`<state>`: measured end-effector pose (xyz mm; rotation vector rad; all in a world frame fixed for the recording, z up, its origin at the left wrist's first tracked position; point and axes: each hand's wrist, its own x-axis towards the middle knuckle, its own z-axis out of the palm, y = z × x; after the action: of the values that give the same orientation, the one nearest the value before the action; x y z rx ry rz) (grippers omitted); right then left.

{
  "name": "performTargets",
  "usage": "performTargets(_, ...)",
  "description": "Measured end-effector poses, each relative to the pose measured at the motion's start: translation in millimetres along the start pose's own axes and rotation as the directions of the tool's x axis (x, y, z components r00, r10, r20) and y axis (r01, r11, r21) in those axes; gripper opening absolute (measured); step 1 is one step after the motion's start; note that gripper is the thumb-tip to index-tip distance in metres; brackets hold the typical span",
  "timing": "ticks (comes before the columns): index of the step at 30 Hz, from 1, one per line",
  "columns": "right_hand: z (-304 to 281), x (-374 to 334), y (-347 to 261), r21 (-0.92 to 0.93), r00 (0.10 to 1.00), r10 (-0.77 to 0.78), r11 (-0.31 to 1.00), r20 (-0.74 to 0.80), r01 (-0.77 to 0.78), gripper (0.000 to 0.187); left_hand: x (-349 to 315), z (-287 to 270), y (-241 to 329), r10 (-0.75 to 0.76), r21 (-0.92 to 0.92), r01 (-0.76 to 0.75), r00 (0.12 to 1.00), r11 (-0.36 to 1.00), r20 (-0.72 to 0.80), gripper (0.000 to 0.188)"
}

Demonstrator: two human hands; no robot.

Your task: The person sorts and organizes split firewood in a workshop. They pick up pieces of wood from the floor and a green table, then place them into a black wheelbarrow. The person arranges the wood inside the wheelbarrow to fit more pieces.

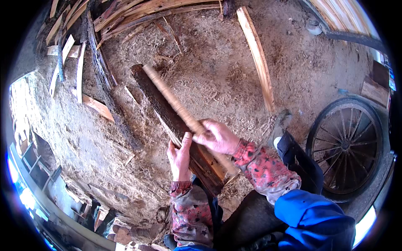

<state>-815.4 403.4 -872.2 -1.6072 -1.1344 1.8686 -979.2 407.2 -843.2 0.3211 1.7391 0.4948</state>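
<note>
My right hand (217,136) is closed round a pale, straight wooden stick (169,96), slightly smeared by motion. The stick slants from upper left to lower right, over a dark, bark-covered wood slab (161,102). That slab lies at much the same slant, its near end between my legs. At the slab's left edge is my left hand (180,161), thumb and fingers pinching the edge just left of my right hand. The undersides of the fingers are hidden. Both forearms wear red patterned cuffs.
A long split board (256,58) lies ahead to the right. Several boards and bark strips (79,71) lie scattered at far left, with a pile of planks (142,12) behind. A spoked wheel (344,144) stands close on my right. Shavings cover the ground (209,79).
</note>
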Motion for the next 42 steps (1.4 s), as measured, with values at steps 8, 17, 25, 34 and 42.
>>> performTargets(8, 32, -24, -30, -0.355, 0.915, -0.354, 0.895, -0.192, 0.271, 0.038, 17, -13, -22, -0.111, -0.243, 0.146, 0.982, 0.959, 0.153, 0.047)
performTargets(17, -23, -31, -8, -0.195, 0.923, -0.277, 0.953, -0.267, 0.23, 0.048, 18, -8, -23, -0.11, -0.354, 0.175, 0.974, 0.919, 0.196, 0.038)
performTargets(25, -196, -12, 226, -0.253, 0.625, 0.317, 0.715, -0.713, -0.652, 0.055, 12, 0, -13, -0.123, -0.371, 0.211, 0.961, 0.904, 0.247, 0.038)
performTargets(34, -138, -48, 192, -0.35, 0.634, 0.08, 0.777, -0.769, -0.523, 0.032, 14, -5, -19, -0.115, -0.399, 0.201, 0.967, 0.895, 0.23, 0.036)
performTargets(42, -103, -88, 113, -0.549, 0.79, 0.096, 0.669, -0.605, -0.502, 0.06, 19, -10, -26, -0.143, -0.356, 0.208, 0.969, 0.911, 0.201, 0.036)
